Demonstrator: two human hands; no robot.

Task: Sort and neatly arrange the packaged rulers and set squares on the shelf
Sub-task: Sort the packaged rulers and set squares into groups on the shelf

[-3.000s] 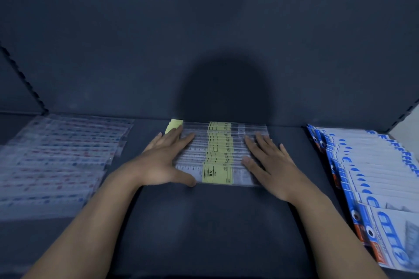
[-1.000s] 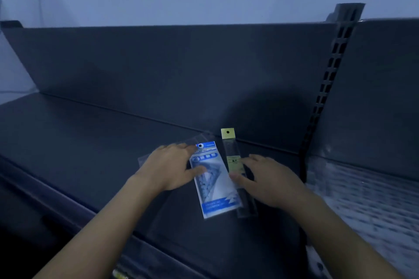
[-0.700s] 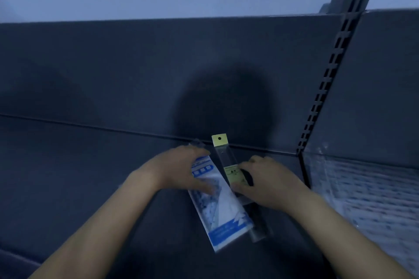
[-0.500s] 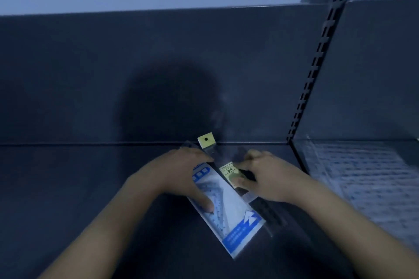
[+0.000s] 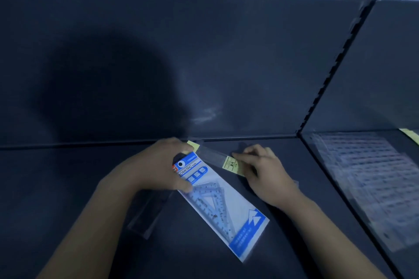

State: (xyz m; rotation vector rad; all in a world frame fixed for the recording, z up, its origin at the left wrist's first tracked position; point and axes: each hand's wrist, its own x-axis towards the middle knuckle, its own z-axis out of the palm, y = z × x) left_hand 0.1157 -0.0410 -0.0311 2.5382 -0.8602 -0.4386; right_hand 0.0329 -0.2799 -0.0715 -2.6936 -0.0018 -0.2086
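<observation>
dark shelf [image 5: 56, 188] surface; set square pack [image 5: 226, 208] lay diagonally on it, left hand [image 5: 158, 167] gripping its top end; ruler pack [image 5: 212, 156] just behind, right hand [image 5: 265, 172] pinching its yellow label; clear ruler stack [image 5: 362, 183] in next bay right

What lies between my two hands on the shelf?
In the head view, a clear ruler pack with a yellow label spans from the left hand to the right hand; the top of the blue set square pack sits just below it.

Dim, bluish light, seemingly from behind; head shadow [image 5: 108, 88] on back panel [image 5: 260, 52]; soft blur.
</observation>
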